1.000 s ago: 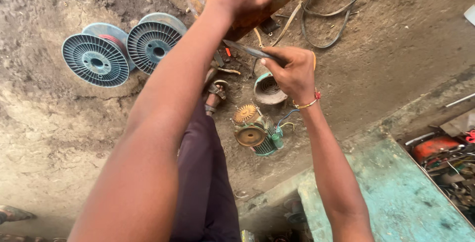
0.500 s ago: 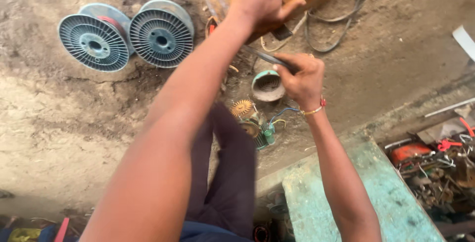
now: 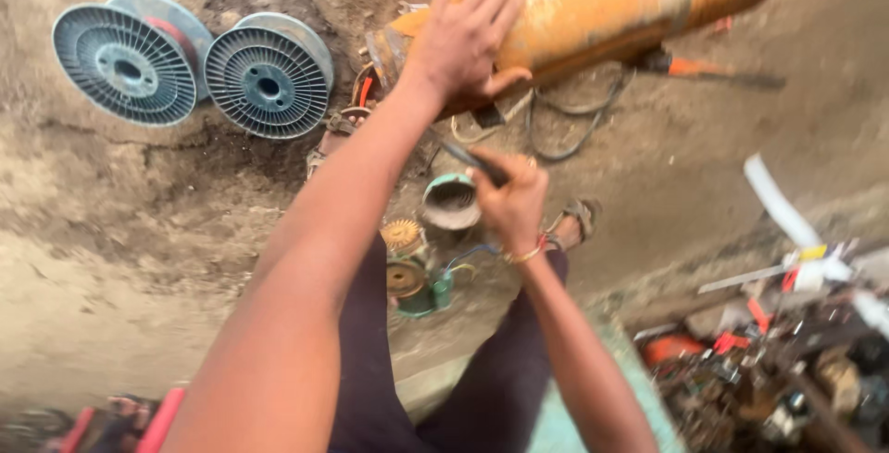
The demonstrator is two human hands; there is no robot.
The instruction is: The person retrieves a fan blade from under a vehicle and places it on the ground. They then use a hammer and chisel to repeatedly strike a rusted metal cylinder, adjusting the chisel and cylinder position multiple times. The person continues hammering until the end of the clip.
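Note:
My left hand point(image 3: 468, 31) lies flat with spread fingers on a long orange metal cylinder point(image 3: 630, 4) that rests on the dirt ground at the top. Below it, my right hand point(image 3: 511, 198) is shut on a thin dark tool point(image 3: 468, 161) whose tip points up and left toward the cylinder's near end. A bangle circles my right wrist. Just left of my right hand lies a round teal-rimmed metal housing point(image 3: 451, 201), with brass-coloured toothed motor parts point(image 3: 405, 254) underneath it. My dark-trousered legs run down the middle.
Two grey-blue plastic wire spools point(image 3: 194, 64) lie on the ground at top left. Dark cable loops point(image 3: 565, 129) sit under the cylinder. A heap of scrap parts and tools point(image 3: 787, 351) fills the lower right beside a greenish surface point(image 3: 565, 425). A sandalled foot point(image 3: 579, 217) shows beside my right hand.
The view has shifted so the cylinder and spools sit lower and larger. My left hand stays pressed on the cylinder, and my right hand keeps the tool, drawn slightly down and right.

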